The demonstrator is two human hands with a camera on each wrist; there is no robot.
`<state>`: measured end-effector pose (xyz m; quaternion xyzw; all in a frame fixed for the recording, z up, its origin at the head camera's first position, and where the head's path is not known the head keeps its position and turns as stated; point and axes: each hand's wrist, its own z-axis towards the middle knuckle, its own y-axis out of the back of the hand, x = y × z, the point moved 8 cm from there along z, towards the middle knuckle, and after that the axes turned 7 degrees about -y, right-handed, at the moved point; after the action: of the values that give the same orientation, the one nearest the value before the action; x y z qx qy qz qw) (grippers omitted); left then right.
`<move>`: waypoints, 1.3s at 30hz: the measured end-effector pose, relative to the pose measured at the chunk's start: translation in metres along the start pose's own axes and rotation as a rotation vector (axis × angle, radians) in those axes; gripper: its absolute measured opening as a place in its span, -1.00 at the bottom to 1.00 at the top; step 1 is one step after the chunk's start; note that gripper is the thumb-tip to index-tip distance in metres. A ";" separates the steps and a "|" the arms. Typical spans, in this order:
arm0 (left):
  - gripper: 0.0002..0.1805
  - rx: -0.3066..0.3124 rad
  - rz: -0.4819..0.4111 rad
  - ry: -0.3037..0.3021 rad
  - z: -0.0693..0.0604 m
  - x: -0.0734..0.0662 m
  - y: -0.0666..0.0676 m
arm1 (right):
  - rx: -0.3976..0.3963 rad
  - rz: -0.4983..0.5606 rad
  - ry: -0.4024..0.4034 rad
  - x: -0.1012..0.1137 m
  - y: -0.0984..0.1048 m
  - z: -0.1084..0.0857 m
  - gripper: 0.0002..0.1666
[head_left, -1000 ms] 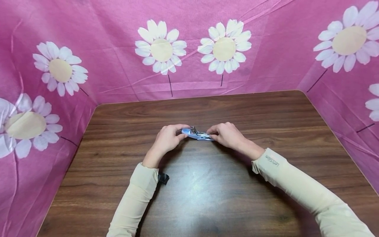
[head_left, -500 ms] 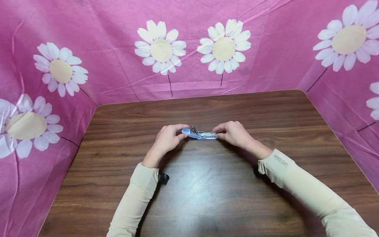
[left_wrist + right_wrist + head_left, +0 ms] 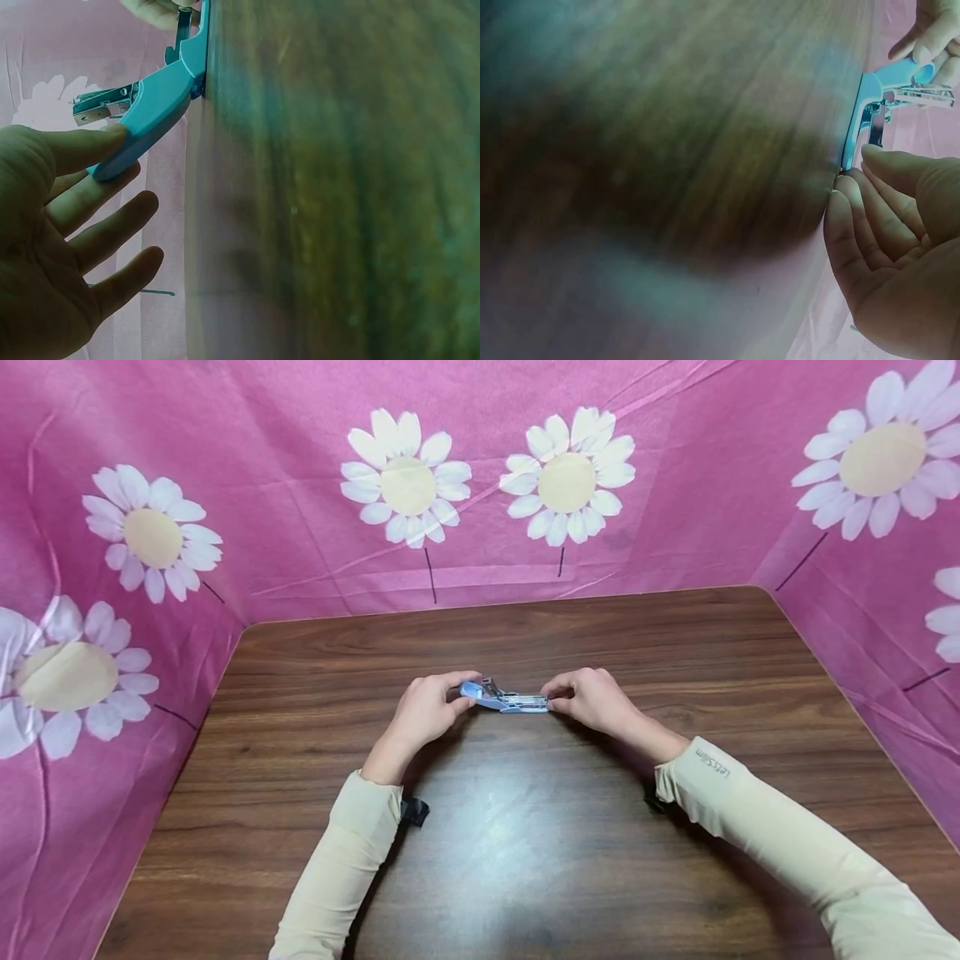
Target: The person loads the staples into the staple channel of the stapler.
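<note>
A light blue stapler lies opened out on the table, its metal parts exposed. At its raised left end, my left hand pinches the blue cover between thumb and index finger; the left wrist view shows the other fingers of this hand spread apart. My right hand is at the opposite, low end with thumb and fingertips. In the right wrist view, the thumb of that hand meets the tip of the metal strip on the stapler, and its fingers are bent by the base's end.
The brown wooden table extends around both arms. Pink cloth printed with white daisies hangs behind the table and along its left and right sides. A black strap end shows beside the left sleeve.
My right hand has shifted right along the stapler to its end, uncovering more of the metal strip and base. My left hand has stayed on the cover, which is tilted slightly higher.
</note>
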<state>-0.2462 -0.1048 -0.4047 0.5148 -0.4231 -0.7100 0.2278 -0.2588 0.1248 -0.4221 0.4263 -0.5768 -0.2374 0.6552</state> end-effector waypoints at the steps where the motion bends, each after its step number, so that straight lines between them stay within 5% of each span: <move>1: -0.56 0.002 -0.003 -0.002 0.000 0.000 0.000 | -0.001 -0.002 -0.001 0.000 0.000 0.000 -0.82; 11: -0.56 0.025 -0.066 0.056 -0.001 0.009 0.002 | -0.001 -0.014 0.009 0.000 0.002 0.000 -0.81; 39: -0.60 0.039 -0.026 -0.003 0.000 -0.001 0.007 | -0.023 -0.016 0.057 0.005 0.003 0.004 -0.83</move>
<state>-0.2468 -0.1080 -0.3979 0.5237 -0.4304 -0.7052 0.2078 -0.2617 0.1211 -0.4169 0.4299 -0.5518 -0.2369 0.6742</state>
